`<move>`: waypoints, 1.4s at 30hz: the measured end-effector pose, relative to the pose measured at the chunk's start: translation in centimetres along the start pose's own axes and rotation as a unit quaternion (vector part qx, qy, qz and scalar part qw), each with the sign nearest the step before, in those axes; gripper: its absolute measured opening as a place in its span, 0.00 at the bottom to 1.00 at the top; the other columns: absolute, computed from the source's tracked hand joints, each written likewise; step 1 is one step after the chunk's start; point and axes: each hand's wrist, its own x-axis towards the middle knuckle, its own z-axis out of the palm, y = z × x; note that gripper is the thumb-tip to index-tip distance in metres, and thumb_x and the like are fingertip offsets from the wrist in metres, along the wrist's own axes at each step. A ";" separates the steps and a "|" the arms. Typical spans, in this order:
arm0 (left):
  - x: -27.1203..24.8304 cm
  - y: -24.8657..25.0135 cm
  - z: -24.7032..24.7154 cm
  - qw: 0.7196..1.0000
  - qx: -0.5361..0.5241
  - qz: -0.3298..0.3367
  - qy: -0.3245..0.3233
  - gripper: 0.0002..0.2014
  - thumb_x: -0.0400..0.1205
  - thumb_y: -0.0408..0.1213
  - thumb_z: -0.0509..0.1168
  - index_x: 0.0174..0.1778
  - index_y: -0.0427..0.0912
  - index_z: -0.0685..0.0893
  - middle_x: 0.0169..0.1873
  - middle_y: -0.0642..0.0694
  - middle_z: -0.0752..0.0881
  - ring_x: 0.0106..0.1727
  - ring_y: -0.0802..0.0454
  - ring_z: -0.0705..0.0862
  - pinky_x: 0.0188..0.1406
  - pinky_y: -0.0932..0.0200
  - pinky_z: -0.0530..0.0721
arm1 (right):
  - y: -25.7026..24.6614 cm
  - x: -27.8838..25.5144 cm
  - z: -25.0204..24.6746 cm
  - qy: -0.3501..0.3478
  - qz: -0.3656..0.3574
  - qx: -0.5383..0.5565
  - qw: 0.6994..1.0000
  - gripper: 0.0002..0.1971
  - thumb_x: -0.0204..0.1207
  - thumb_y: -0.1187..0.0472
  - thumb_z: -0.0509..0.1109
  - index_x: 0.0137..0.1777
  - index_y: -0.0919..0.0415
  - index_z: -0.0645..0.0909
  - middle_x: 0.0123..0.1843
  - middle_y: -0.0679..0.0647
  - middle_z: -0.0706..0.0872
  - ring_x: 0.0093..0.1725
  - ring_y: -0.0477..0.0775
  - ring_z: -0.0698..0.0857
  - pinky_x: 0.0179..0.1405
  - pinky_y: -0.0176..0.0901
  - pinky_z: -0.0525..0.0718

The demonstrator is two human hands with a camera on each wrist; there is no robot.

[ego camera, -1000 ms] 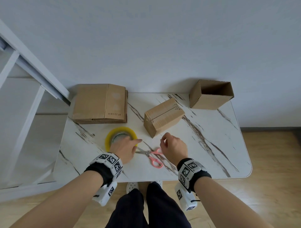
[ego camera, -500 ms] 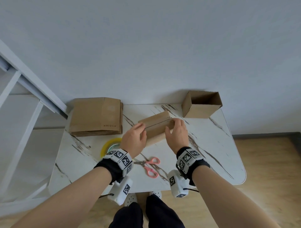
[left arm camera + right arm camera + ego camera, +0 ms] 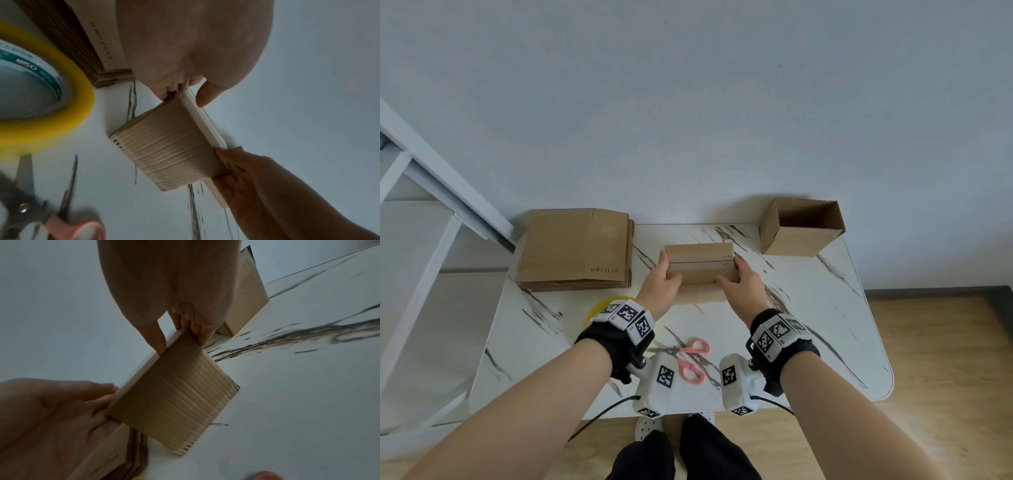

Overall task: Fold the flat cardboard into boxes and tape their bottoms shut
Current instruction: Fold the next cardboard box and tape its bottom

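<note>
A small folded cardboard box (image 3: pixel 700 267) is at the middle of the marble table (image 3: pixel 808 308), its closed seam face up. My left hand (image 3: pixel 662 281) grips its left end and my right hand (image 3: pixel 739 284) grips its right end, thumbs on the near side. The left wrist view shows the box (image 3: pixel 170 151) between my left hand (image 3: pixel 185 91) and right hand (image 3: pixel 246 178). In the right wrist view my right hand (image 3: pixel 179 327) pinches the box (image 3: pixel 172 399) at its corner, opposite my left hand (image 3: pixel 61 410). Whether the box touches the table I cannot tell.
A stack of flat cardboard (image 3: pixel 575 250) lies at the back left. An open-topped finished box (image 3: pixel 801 226) stands at the back right. A yellow tape roll (image 3: pixel 602 305) sits under my left wrist, with pink-handled scissors (image 3: pixel 685 356) near the front edge.
My hands left the tape roll and scissors, reached forward and took the box by both ends. The box has turned from slanted to square with the table edge.
</note>
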 end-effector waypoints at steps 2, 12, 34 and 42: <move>0.5 0.3 -0.2 1.000 -0.005 -0.008 -0.004 0.33 0.87 0.34 0.54 0.83 0.44 0.42 0.83 0.47 0.51 0.83 0.50 0.52 0.79 0.57 0.54 | -0.1 0.3 0.2 -0.015 0.002 -0.017 1.000 0.22 0.77 0.60 0.68 0.71 0.57 0.73 0.58 0.51 0.83 0.60 0.55 0.82 0.59 0.46 0.81; 1.5 -0.3 -0.4 0.879 0.455 0.136 -0.043 0.29 0.89 0.37 0.42 0.82 0.41 0.34 0.81 0.47 0.31 0.82 0.51 0.32 0.82 0.53 0.41 | -0.5 0.4 0.4 -0.109 -0.214 -0.348 0.906 0.31 0.86 0.54 0.50 0.84 0.54 0.40 0.85 0.48 0.37 0.83 0.47 0.36 0.83 0.45 0.37; 3.4 1.2 -1.6 0.992 0.040 -0.100 -0.059 0.31 0.87 0.55 0.41 0.83 0.41 0.54 0.82 0.45 0.57 0.82 0.47 0.58 0.80 0.51 0.60 | -0.9 2.0 0.1 -0.027 0.106 0.026 0.994 0.35 0.83 0.37 0.46 0.81 0.60 0.60 0.80 0.57 0.68 0.78 0.57 0.67 0.77 0.50 0.62; 3.3 2.7 -3.1 0.984 -0.081 -0.157 -0.016 0.26 0.85 0.59 0.45 0.50 0.44 0.81 0.46 0.40 0.83 0.50 0.42 0.82 0.49 0.49 0.84 | -1.2 3.2 -1.5 0.020 0.173 0.195 0.965 0.26 0.84 0.43 0.53 0.67 0.64 0.76 0.63 0.56 0.82 0.62 0.55 0.80 0.67 0.50 0.76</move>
